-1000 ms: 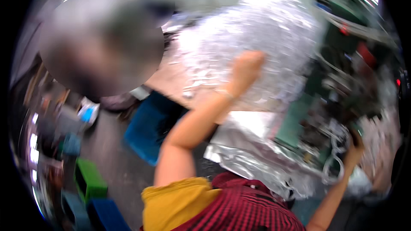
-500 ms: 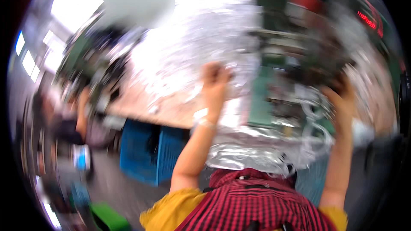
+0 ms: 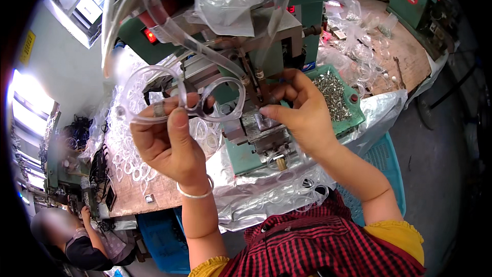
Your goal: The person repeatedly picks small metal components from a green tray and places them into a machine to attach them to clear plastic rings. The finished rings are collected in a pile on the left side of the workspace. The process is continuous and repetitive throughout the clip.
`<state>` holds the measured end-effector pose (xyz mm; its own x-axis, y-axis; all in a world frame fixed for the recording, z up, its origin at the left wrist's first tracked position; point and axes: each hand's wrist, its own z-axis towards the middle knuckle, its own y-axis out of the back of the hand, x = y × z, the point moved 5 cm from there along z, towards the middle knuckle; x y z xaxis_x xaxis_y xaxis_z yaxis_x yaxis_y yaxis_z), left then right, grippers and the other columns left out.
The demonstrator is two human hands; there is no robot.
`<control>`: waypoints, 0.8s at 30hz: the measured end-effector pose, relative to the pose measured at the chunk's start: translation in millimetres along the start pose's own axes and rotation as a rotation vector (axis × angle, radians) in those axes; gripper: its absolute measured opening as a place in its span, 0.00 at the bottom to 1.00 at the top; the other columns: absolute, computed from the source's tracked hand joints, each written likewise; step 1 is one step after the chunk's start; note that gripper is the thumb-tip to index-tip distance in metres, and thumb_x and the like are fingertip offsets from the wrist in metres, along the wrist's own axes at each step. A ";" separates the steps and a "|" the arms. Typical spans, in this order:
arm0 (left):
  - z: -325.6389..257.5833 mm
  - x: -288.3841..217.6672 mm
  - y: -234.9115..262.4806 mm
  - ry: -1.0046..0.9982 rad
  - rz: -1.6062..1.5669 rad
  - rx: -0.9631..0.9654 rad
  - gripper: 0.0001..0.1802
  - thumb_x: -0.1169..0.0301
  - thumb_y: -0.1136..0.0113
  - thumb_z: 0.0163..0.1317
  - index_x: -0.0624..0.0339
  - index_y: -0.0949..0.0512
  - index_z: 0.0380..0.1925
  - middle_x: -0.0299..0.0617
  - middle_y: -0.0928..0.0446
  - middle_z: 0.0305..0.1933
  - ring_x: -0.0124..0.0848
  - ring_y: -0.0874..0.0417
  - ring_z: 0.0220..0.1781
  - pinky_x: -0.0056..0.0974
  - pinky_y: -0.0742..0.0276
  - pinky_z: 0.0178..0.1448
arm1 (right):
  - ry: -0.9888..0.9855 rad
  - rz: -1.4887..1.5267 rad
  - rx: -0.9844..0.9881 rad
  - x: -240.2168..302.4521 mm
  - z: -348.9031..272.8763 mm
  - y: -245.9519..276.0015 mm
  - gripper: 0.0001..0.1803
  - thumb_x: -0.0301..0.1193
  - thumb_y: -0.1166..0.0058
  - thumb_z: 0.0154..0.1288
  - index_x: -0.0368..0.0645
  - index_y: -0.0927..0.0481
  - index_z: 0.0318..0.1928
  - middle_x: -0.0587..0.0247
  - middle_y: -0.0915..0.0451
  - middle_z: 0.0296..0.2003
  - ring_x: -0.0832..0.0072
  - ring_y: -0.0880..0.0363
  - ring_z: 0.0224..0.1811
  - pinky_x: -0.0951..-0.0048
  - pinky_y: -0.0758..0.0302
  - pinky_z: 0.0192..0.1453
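In my left hand [image 3: 171,146] is a clear plastic eyeglass frame [image 3: 244,97]; thumb and fingers pinch it around the bridge and left rim. Its right end reaches toward the metal fixture [image 3: 264,125] of a green bench machine [image 3: 241,161]. My right hand [image 3: 310,120] is at that fixture, below the machine's narrow metal head [image 3: 256,79]. Thumb and bent fingers come close together there; anything between them is too small or hidden. A green tray [image 3: 353,119] beside this hand holds many tiny metal parts.
Clear frames [image 3: 130,159] lie heaped on the left of the bench. Clear hoses [image 3: 197,46] and a plastic bag [image 3: 230,0] hang at the machine. Blue crates [image 3: 159,241] stand below. Another person [image 3: 84,243] sits at the far left. More machinery [image 3: 420,13] stands at back right.
The view has swung and sharpened from blur. My hands, wide apart before, are now close together at the machine, and an eyeglass frame shows in the left one.
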<state>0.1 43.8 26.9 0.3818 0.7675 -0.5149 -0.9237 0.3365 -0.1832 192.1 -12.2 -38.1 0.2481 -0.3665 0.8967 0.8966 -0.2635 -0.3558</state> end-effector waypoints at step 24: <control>-91.8 -16.9 -43.7 -0.341 0.395 0.607 0.11 0.72 0.34 0.52 0.58 0.21 0.37 0.46 0.20 0.55 0.37 0.18 0.41 0.48 0.16 0.56 | 0.196 -1.457 -0.271 -27.3 -40.8 126.2 0.11 0.26 0.37 0.56 0.38 0.17 0.40 0.51 0.19 0.36 0.54 0.22 0.41 0.59 0.26 0.48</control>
<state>31.1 -34.0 -33.2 0.1097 0.9834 -0.1446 -0.8509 0.1681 0.4976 283.5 -71.8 -118.2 -0.8528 0.2521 0.4573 0.2080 -0.6393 0.7403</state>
